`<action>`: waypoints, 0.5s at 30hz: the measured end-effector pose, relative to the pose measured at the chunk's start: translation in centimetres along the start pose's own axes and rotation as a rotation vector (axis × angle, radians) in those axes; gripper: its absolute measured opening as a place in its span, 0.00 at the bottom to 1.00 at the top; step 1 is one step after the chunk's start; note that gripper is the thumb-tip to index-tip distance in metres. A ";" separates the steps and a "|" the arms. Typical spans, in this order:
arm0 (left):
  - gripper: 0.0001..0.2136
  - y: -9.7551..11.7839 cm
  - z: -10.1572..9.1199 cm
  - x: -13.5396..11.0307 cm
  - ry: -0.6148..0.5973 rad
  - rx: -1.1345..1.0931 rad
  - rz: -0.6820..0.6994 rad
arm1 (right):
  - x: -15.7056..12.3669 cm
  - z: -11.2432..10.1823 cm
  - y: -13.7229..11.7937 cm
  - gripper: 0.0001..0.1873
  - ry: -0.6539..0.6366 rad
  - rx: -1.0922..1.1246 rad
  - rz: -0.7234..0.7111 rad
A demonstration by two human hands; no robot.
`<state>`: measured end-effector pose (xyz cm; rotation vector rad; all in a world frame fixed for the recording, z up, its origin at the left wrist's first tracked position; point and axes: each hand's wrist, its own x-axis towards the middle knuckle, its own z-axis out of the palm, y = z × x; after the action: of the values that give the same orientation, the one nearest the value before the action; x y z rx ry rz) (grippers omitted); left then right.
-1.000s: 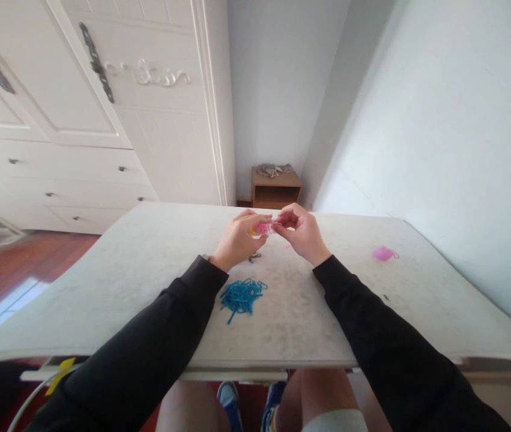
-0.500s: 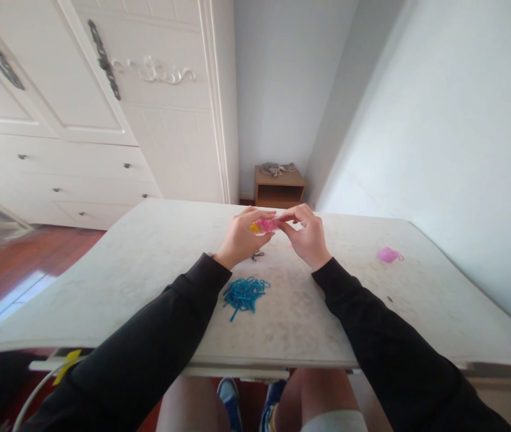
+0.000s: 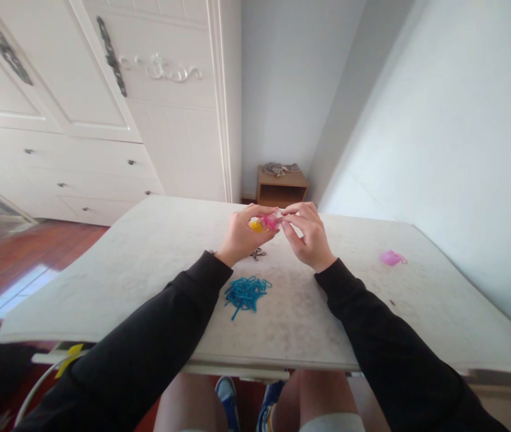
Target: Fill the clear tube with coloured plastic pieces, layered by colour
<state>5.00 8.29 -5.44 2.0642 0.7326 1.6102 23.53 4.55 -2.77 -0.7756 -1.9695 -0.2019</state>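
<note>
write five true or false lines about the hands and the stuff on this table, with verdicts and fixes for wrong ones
1. The left hand is curled around a small pink and yellow item. True.
2. Blue strings lie piled on the table, nearer the person than both hands. True.
3. The right hand rests on the blue strings. False: it is raised by the pink end of the item, close to the left hand.
4. Both sleeves are white. False: they are black.
5. A pink thing with a loop lies to the right of the right hand. True.
</note>
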 end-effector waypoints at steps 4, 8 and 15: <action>0.15 0.2 -0.1 0.0 0.013 0.019 0.004 | -0.2 0.0 -0.1 0.12 -0.019 -0.048 0.047; 0.14 0.7 -0.2 0.1 -0.007 0.038 0.069 | -0.3 -0.1 0.0 0.14 -0.158 -0.043 0.091; 0.10 1.0 -0.2 -0.1 -0.169 0.045 0.213 | -0.8 0.1 0.6 0.14 -0.377 -0.021 0.137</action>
<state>4.98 7.46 -4.84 2.3441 0.5090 1.5133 24.07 4.74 -3.56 -1.0167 -2.2564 0.0081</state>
